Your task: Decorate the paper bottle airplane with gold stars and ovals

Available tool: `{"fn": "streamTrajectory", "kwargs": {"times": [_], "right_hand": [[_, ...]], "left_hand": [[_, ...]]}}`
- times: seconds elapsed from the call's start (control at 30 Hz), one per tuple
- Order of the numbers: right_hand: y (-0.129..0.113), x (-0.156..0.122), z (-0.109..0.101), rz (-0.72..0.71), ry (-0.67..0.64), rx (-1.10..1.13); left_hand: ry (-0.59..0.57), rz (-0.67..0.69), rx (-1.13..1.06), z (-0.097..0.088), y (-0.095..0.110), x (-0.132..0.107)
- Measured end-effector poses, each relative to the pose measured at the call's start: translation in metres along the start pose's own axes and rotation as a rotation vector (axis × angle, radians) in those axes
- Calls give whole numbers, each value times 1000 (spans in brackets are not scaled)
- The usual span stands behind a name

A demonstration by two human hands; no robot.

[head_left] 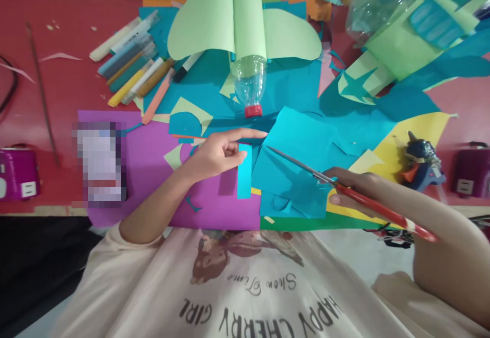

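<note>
My left hand (pixel 219 153) pinches a small cyan paper strip (pixel 244 177) above the purple sheet (pixel 153 159), with its index finger stretched toward the right. My right hand (pixel 354 189) grips red-handled scissors (pixel 344 191); their blades point left over a pile of cyan paper (pixel 306 144). A clear plastic bottle (pixel 249 80) with a red cap, wrapped in light green paper with two green wings (pixel 202 31), lies just beyond my hands.
Several markers and pens (pixel 132 65) lie at the upper left on the red floor (pixel 57 82). A glue gun (pixel 421 162) rests on yellow paper at the right. Purple boxes (pixel 17 174) sit at both sides. Another clear bottle (pixel 378 6) and paper scraps fill the upper right.
</note>
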State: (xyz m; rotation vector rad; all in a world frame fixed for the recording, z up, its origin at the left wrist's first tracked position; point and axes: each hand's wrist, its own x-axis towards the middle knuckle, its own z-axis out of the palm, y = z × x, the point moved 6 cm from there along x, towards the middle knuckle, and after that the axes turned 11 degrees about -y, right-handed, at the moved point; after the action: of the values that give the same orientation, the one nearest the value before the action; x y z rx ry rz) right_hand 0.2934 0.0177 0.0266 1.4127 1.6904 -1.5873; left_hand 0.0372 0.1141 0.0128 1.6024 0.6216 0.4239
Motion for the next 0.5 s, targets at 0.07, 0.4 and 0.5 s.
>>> {"fn": "streamTrajectory", "kwargs": {"times": [0.07, 0.4, 0.5], "right_hand": [[9, -5, 1, 85, 21, 15], [46, -24, -17, 178, 476, -40], [38, -28, -22, 182, 599, -26]], "left_hand": [[122, 55, 82, -12, 7, -3], [589, -23, 733, -101, -6, -27], [719, 2, 897, -111, -10, -34]]}}
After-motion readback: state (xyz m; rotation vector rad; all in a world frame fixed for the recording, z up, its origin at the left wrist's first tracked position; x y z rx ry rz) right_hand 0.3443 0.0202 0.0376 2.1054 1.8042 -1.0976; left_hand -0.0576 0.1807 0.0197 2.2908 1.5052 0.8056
